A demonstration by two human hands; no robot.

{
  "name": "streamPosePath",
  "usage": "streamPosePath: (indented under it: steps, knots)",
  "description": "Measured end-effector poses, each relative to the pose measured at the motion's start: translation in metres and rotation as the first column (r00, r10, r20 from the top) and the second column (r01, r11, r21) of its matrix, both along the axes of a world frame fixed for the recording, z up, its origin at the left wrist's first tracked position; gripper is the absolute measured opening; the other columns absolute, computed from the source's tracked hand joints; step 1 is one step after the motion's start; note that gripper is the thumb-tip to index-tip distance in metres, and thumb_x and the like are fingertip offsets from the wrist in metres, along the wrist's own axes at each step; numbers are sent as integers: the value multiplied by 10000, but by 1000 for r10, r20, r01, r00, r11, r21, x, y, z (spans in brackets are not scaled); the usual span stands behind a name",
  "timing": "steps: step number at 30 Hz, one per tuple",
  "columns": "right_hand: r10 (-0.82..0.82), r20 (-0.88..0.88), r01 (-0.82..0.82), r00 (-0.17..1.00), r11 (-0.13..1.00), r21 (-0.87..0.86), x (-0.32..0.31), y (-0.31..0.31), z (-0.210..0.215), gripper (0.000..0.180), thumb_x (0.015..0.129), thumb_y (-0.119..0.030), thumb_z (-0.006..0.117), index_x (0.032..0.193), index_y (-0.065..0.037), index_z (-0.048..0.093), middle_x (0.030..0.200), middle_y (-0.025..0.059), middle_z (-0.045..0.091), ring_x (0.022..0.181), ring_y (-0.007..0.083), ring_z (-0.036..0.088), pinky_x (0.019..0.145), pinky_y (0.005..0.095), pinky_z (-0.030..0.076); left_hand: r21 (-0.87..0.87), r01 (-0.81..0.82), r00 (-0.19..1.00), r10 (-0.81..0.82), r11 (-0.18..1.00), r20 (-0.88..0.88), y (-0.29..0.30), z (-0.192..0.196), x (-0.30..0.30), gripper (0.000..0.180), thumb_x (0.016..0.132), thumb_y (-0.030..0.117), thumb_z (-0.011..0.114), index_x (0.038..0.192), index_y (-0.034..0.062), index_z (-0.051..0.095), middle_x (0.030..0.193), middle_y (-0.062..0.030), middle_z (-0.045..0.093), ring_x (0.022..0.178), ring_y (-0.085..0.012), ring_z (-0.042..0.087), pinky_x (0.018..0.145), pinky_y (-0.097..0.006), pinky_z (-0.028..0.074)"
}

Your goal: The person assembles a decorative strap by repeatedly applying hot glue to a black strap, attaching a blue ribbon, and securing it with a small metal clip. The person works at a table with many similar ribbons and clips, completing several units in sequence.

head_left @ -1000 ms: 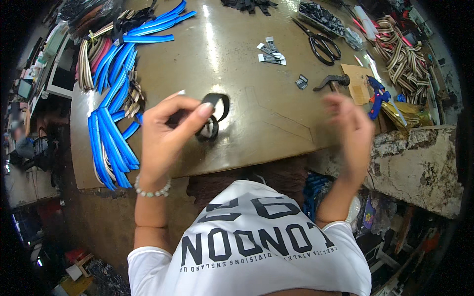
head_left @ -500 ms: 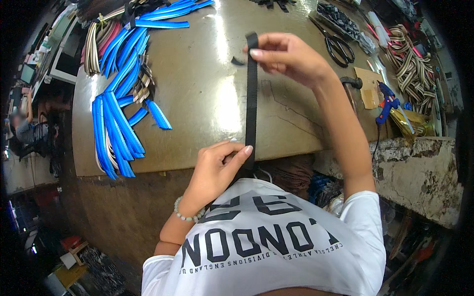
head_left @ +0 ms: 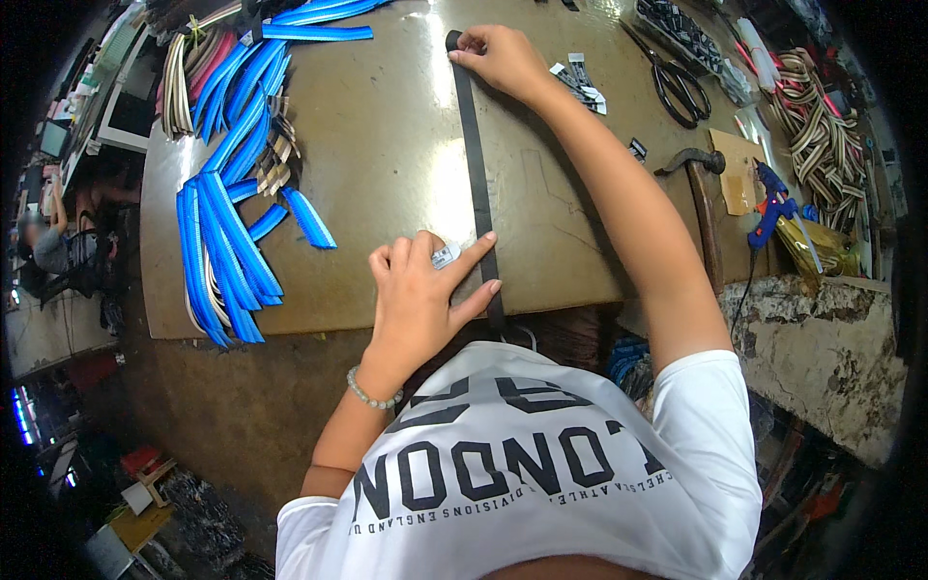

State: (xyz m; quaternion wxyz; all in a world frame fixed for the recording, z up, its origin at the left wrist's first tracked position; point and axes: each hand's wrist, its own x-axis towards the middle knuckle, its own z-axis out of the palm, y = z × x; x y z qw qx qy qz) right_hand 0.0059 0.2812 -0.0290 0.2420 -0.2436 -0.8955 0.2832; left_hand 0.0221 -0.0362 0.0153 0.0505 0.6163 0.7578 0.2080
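At the upper left of the frame a fan of blue webbing straps [head_left: 227, 222] lies on the brown surface [head_left: 387, 145], with 1 short blue piece [head_left: 309, 217] apart from the pile and a bundle of beige and pink straps [head_left: 188, 77] above it. Just left of centre, the left hand [head_left: 420, 290] presses its index finger and thumb against the near end of a long black strap [head_left: 476, 164], pinning it by the surface's front edge; a small pale tag or tool [head_left: 446, 255] sits between its fingers, too small to identify. The strap runs straight up the frame to the right hand [head_left: 498, 58], which pinches its far end flat against the surface at the top centre. Both hands are thus closed on the strap, pulling it taut.

To the right lie small grey clips [head_left: 580, 82], black scissors [head_left: 680, 87], a hammer [head_left: 698, 193], a blue glue gun [head_left: 773, 205] and striped straps [head_left: 822, 126].

In my judgement, the main risk is the near end slipping from under the left fingers, since it overhangs the edge; the strap would then curl or skew off line.
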Motion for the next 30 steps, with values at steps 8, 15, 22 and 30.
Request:
streamPosePath:
  steps: [8,15,22,30]
  knots:
    - [20,-99,1,995,978,206,39,-54,57,367,926,-355,625,1011,-9,714,983,175,712,889,382,672,805,482,521,-91,14,998,-19,996,-60,3,2,-15,594,793,507,726,1354,353,608,953,-117,477,953,-287,438,920,-427,295]
    - [-660,-458,697,596,708,-113,286,-120,52,136,933,-139,680,904,-8,704,926,33,703,849,121,624,789,276,499,-82,11,997,-18,997,-78,4,-1,-15,659,785,518,730,1395,321,578,942,-112,469,935,-283,429,913,-430,295]
    - [-839,-397,854,372,477,-207,431,-39,0,700,815,-253,841,1325,24,449,1263,225,571,1113,266,587,969,347,452,-64,31,994,-38,997,-102,6,-6,-19,637,808,529,705,1395,323,568,940,-78,467,897,-253,424,871,-435,302]
    - [-785,-364,786,501,589,-188,355,-16,43,712,900,-296,747,1409,24,364,1014,161,692,894,190,669,778,279,517,-8,32,995,-33,999,-93,7,-8,-20,639,798,541,707,1384,323,577,949,-81,466,898,-261,427,872,-439,305]
